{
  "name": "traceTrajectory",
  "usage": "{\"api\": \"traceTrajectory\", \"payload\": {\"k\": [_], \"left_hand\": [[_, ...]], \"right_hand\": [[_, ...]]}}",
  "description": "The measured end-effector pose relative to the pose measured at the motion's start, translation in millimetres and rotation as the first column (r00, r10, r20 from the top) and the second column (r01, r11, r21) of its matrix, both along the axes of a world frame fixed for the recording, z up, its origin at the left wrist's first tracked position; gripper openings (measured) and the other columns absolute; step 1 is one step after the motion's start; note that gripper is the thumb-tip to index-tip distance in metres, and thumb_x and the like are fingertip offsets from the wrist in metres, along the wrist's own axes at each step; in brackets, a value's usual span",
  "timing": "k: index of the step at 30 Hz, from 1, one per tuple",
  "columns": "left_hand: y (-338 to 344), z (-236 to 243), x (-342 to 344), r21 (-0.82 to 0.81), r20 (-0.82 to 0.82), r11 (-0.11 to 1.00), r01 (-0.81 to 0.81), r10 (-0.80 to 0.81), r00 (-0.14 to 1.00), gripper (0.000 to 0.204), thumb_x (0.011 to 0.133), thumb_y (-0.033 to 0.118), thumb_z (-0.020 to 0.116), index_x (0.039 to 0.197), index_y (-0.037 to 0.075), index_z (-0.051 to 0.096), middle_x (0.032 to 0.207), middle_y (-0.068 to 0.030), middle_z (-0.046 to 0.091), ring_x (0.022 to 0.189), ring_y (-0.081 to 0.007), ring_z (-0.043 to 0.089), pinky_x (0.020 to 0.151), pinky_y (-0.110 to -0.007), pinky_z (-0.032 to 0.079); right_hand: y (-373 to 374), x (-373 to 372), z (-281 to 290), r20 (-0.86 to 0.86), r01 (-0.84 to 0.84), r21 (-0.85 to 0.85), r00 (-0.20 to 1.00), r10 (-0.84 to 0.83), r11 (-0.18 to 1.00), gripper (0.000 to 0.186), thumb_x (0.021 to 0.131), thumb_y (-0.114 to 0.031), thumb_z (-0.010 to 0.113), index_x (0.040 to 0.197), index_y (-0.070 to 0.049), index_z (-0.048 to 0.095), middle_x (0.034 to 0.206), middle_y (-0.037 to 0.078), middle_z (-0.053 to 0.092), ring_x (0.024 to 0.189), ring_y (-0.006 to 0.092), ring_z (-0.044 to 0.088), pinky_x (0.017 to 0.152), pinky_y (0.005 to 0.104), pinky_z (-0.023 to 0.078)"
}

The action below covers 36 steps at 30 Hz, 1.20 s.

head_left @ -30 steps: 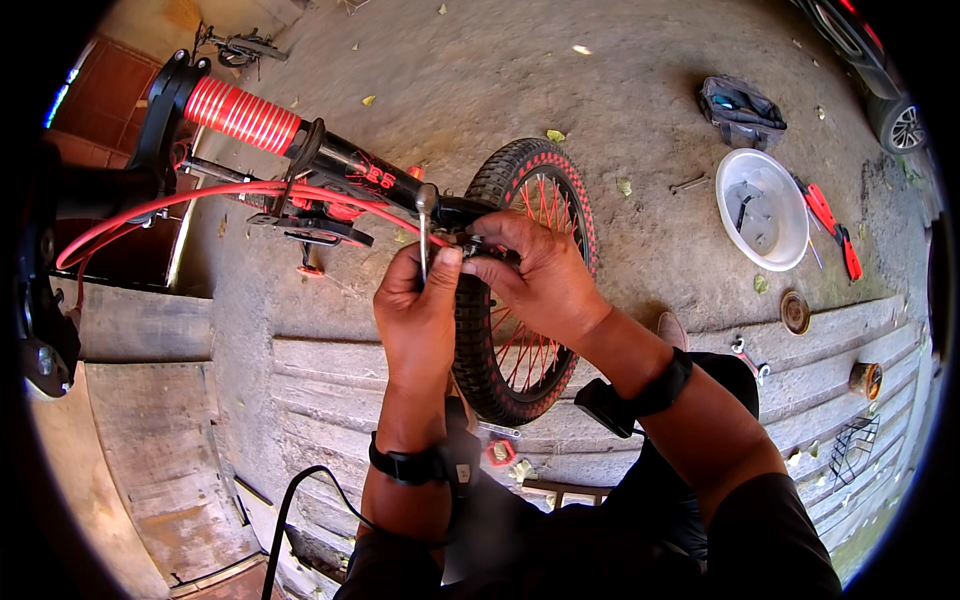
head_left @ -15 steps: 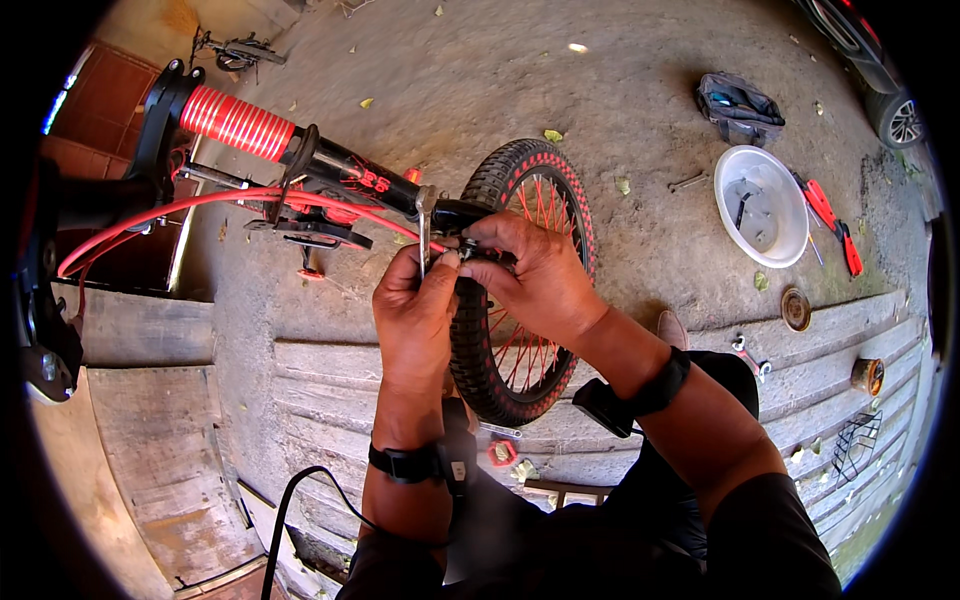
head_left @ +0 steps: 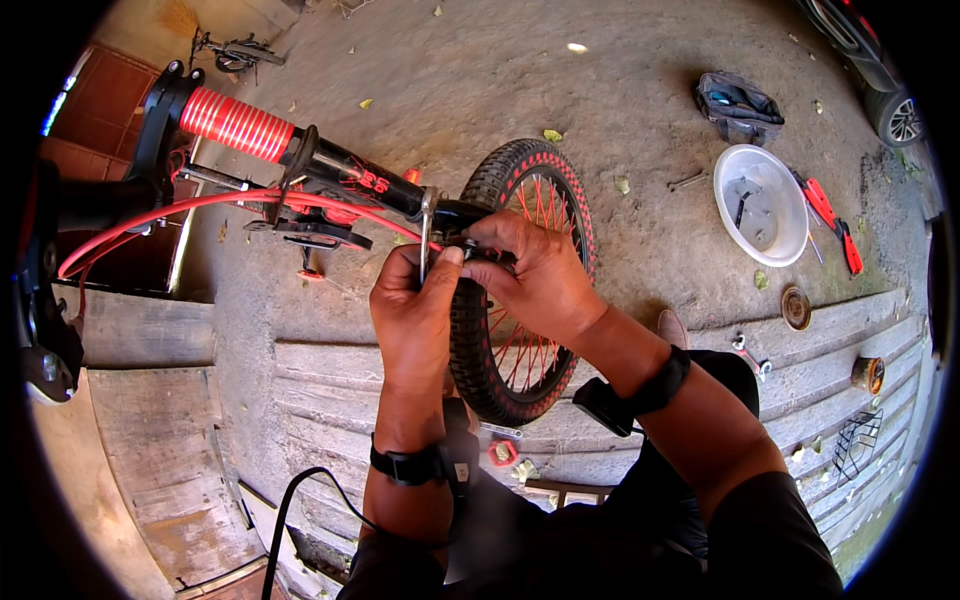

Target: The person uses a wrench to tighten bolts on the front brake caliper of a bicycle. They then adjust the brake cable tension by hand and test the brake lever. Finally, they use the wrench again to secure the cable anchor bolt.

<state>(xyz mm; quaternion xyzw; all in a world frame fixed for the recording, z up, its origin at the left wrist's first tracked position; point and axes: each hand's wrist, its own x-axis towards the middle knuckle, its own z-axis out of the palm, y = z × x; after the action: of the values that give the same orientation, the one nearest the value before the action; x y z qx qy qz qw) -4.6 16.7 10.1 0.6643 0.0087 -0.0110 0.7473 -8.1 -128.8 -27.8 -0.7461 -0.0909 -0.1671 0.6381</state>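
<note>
My left hand (head_left: 411, 310) grips an upright metal wrench (head_left: 426, 222) below the black fork (head_left: 380, 183) of a red-and-black bicycle. Its thumb presses beside a small dark metal fitting (head_left: 470, 251) where the red cable (head_left: 370, 209) ends. My right hand (head_left: 530, 275) pinches that fitting from the right, thumb and fingers partly hiding it. The knobby tire (head_left: 468, 385) of the red-spoked wheel (head_left: 525, 370) stands just beneath both hands. The black handlebar stem (head_left: 165, 105) lies at the upper left.
A white basin (head_left: 785, 205) with small parts, red-handled cutters (head_left: 852, 250), a grey tool bag (head_left: 740, 105) and spanners (head_left: 750, 358) lie to the right, beside two round tins (head_left: 796, 308) and a wire rack (head_left: 856, 445). Concrete steps (head_left: 640, 455) are underfoot. A car wheel (head_left: 900, 120) is at the upper right.
Very little differs: my left hand has shifted a few pixels to the left. The bicycle and my right hand are almost still.
</note>
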Motion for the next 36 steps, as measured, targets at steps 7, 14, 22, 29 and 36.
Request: {"api": "traceTrajectory", "payload": {"k": [7,14,22,29,36], "left_hand": [[1,-5,2,-0.094,0.012,0.995,0.028,-0.027,1.000,0.003,0.094,0.004,0.067,0.094,0.005,0.065,0.076,0.0032,0.061,0.060,-0.0016,0.048,0.053,-0.018,0.037],[7,-16,5,-0.116,-0.006,0.991,0.059,-0.060,0.998,0.001,0.095,0.006,0.066,0.096,0.006,0.065,0.072,0.0021,0.059,0.052,-0.0030,0.042,0.047,-0.020,0.031],[-5,-4,1,-0.045,0.032,0.999,0.009,-0.007,0.999,0.006,0.096,0.008,0.068,0.092,0.006,0.064,0.072,0.0047,0.058,0.056,0.0005,0.042,0.049,-0.018,0.030],[1,-11,2,-0.079,0.007,0.997,0.020,-0.020,1.000,0.003,0.096,0.007,0.067,0.096,0.006,0.064,0.071,0.0038,0.058,0.053,-0.0017,0.041,0.047,-0.019,0.030],[7,-14,2,-0.155,-0.004,0.984,0.084,-0.086,0.996,0.003,0.096,0.008,0.066,0.098,0.006,0.065,0.072,0.0025,0.060,0.053,-0.0029,0.043,0.048,-0.020,0.032]], "right_hand": [[0,0,1,0.006,0.015,-0.013,1.000,-0.015,1.000,0.027,0.081,-0.009,0.076,0.104,-0.003,0.064,0.095,0.015,0.072,0.089,0.0324,0.071,0.075,0.0387,0.056],[2,1,-1,-0.015,0.018,0.017,1.000,-0.018,1.000,0.026,0.083,-0.011,0.074,0.105,-0.003,0.065,0.095,0.015,0.072,0.089,0.0325,0.071,0.076,0.0389,0.056],[1,1,-2,0.006,0.019,0.008,1.000,-0.019,1.000,0.025,0.083,-0.012,0.074,0.105,-0.002,0.065,0.094,0.015,0.071,0.088,0.0332,0.070,0.075,0.0397,0.056],[1,1,-1,0.002,0.026,-0.005,1.000,-0.026,1.000,0.025,0.083,-0.012,0.074,0.105,-0.002,0.065,0.095,0.015,0.071,0.087,0.0329,0.070,0.075,0.0393,0.056],[1,1,1,-0.029,0.020,0.021,0.999,-0.019,1.000,0.025,0.083,-0.011,0.074,0.105,-0.002,0.065,0.094,0.016,0.072,0.087,0.0322,0.071,0.074,0.0388,0.056]]}}
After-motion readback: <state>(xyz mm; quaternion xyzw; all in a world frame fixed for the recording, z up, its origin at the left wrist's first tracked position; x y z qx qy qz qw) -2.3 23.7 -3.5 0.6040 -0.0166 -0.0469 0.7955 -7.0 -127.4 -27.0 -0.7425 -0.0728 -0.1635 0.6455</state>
